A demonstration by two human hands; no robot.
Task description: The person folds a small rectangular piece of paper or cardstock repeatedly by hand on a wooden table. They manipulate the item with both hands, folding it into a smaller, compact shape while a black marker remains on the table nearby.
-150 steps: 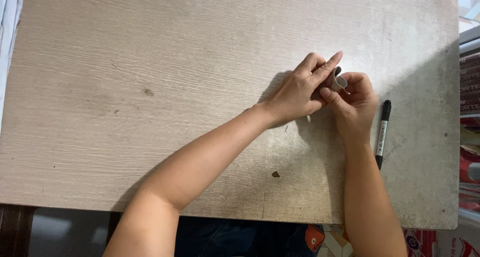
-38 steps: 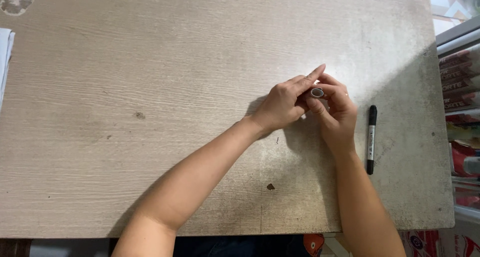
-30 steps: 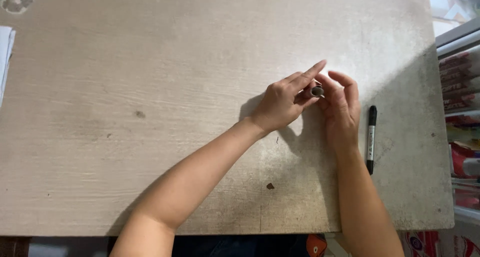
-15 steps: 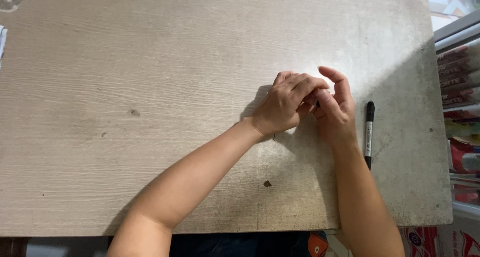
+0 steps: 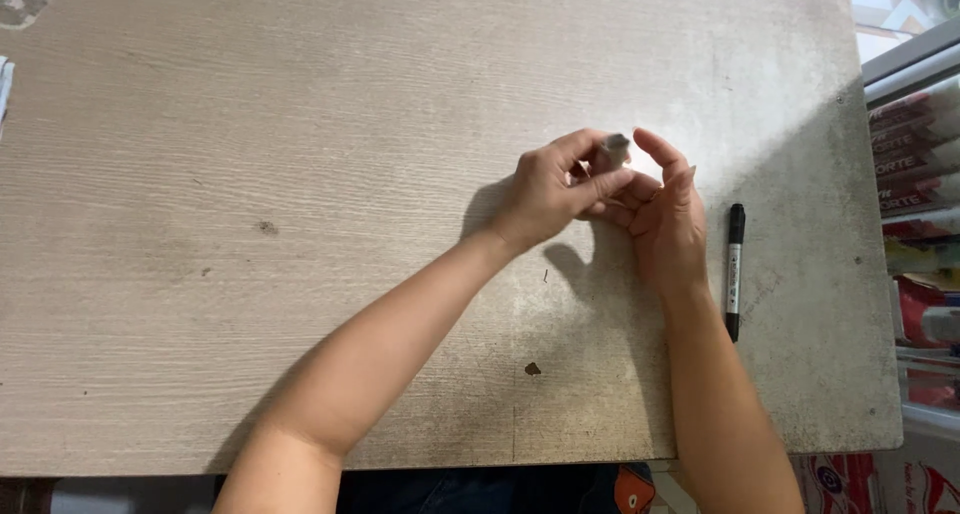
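Stretching across a worn, pale wood-grain counter point(image 5: 300, 174), two bare forearms meet right of centre, where the left hand point(image 5: 550, 189) pinches a small grey object point(image 5: 615, 150) (too small to identify) between thumb and fingertips, held just above the surface. The right hand point(image 5: 665, 219) sits against it, fingers loosely curled and touching the left hand's fingers, gripping nothing visible. Just beside the right wrist, a black marker point(image 5: 734, 271) lies lengthwise on the counter.
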